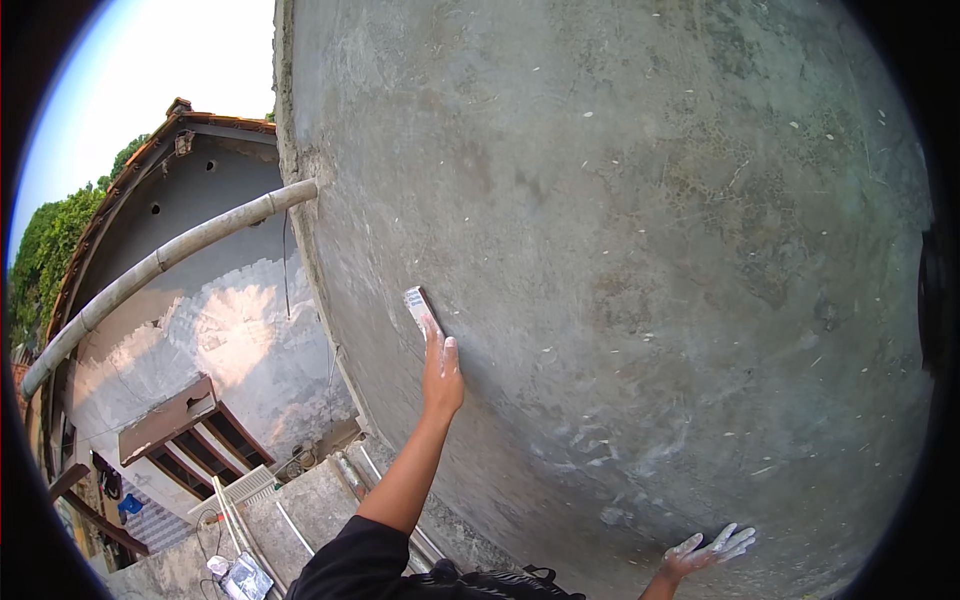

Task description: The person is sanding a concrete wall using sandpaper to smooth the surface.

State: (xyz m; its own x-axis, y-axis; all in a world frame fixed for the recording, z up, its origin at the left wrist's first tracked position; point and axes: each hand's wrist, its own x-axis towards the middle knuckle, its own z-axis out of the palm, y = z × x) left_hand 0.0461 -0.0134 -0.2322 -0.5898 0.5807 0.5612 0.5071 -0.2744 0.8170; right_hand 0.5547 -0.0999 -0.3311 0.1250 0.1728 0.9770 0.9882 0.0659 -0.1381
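Observation:
In front of me rises a large grey cement-plastered wall [540,270], with pale specks, fine cracks and whitish smears. My left hand [442,375] reaches up near the wall's left side and grips the lower end of a sanding block [420,306]. Its outer face looks like the printed back of sandpaper, and its other face lies along the plaster. White dust coats the fingertips. Low on the right, my right hand [709,549] has its dusty fingers spread and nothing in it. It is at the wall's lower part; whether the palm presses on the surface I cannot tell.
A bamboo pole [161,259] juts from the wall's left edge. Below left, a concrete ledge [300,499] carries long poles [238,525], a cable and a plastic-covered item [246,577]. Beyond stands a tile-roofed house [217,195] with windows [210,450], well below my level.

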